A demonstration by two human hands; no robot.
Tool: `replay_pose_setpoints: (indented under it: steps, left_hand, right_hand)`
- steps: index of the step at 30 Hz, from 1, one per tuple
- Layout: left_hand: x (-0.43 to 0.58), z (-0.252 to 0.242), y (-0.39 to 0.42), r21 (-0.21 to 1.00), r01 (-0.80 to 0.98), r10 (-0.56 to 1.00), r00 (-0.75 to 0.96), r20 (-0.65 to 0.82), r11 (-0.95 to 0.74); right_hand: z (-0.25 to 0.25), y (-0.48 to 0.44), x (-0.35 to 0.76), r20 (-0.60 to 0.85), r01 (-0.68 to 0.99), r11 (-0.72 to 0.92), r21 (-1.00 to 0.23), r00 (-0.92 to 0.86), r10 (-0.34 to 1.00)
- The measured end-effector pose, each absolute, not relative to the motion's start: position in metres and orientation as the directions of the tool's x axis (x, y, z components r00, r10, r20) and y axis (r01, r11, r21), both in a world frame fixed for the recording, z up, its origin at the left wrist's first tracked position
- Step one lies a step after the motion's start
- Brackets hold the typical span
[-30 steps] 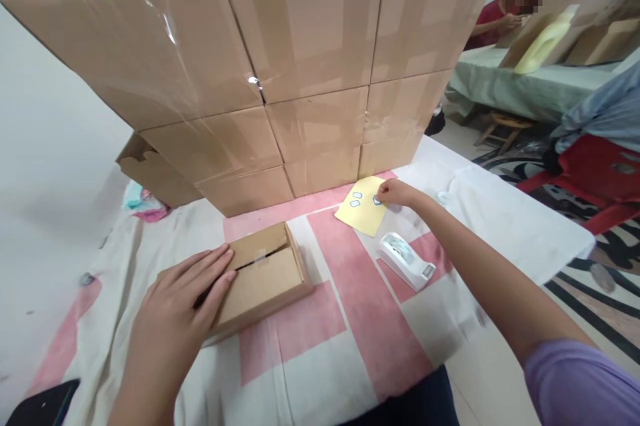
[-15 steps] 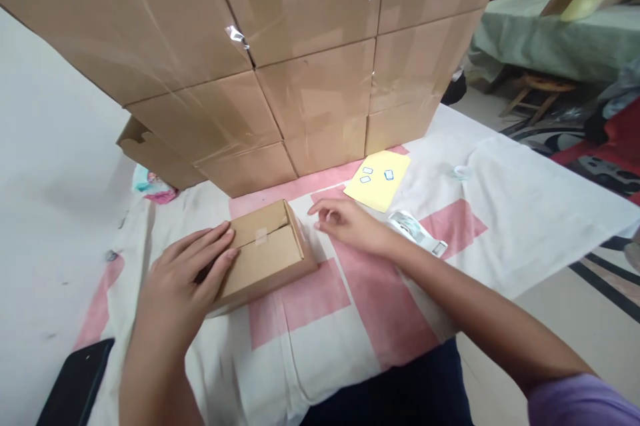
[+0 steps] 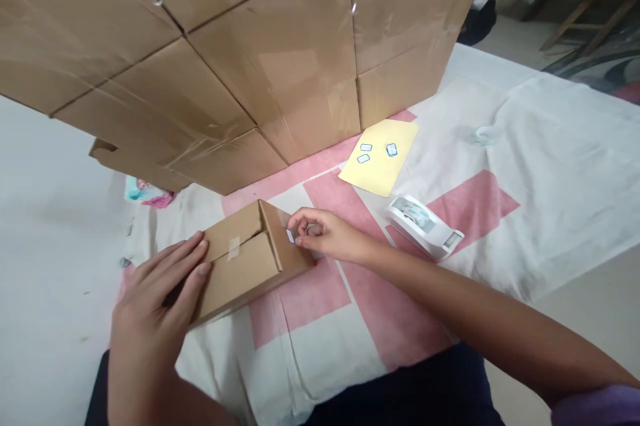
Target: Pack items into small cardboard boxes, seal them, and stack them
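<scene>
A small brown cardboard box point(image 3: 240, 266) lies on the cloth-covered table, its top flaps joined by a short piece of clear tape point(image 3: 233, 249). My left hand point(image 3: 155, 293) rests over the box's left end, fingers stretched out and fingertips on the top, thumb apart. At the right end face, my right hand point(image 3: 320, 233) pinches a small white sticker with a blue border point(image 3: 291, 236) between thumb and fingers. The sticker is against or very close to that face; which one I cannot tell.
Large taped cartons point(image 3: 300, 59) form a wall behind. A yellow sheet point(image 3: 377, 169) with several blue-edged stickers lies near them. To the right are a white tape dispenser point(image 3: 425, 226) and a tape roll point(image 3: 484, 135). A colourful packet point(image 3: 147, 191) sits at the left.
My right hand has moved against the box's right end, where the blue-edged sticker now shows at its fingertips. The box is turned slightly, with my left hand still on it. The view has shifted.
</scene>
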State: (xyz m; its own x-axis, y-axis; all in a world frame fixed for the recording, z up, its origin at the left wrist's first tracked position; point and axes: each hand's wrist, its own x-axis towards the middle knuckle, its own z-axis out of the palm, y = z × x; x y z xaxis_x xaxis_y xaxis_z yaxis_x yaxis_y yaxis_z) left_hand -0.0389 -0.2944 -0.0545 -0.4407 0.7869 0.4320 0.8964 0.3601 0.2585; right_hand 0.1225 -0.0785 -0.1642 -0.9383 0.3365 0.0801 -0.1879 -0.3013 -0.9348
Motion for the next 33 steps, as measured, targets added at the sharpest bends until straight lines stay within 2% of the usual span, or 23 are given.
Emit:
replay_pose_setpoints:
  steps: [7,14,33]
  left_hand:
    - [-0.033,-0.051,-0.295,0.288,0.865,0.774,-0.498,0.390,0.411]
    - [-0.028,-0.049,-0.292,0.295,0.856,0.775,-0.512,0.370,0.425]
    - [-0.026,-0.050,-0.292,0.276,0.860,0.773,-0.508,0.381,0.429]
  right_hand:
    - [-0.166,-0.086,0.123,0.039,-0.190,-0.409,-0.893,-0.936,0.349]
    - [-0.167,-0.092,0.123,0.043,-0.232,-0.437,-0.869,-0.915,0.401]
    - [-0.166,-0.085,0.122,0.060,-0.196,-0.432,-0.880,-0.949,0.308]
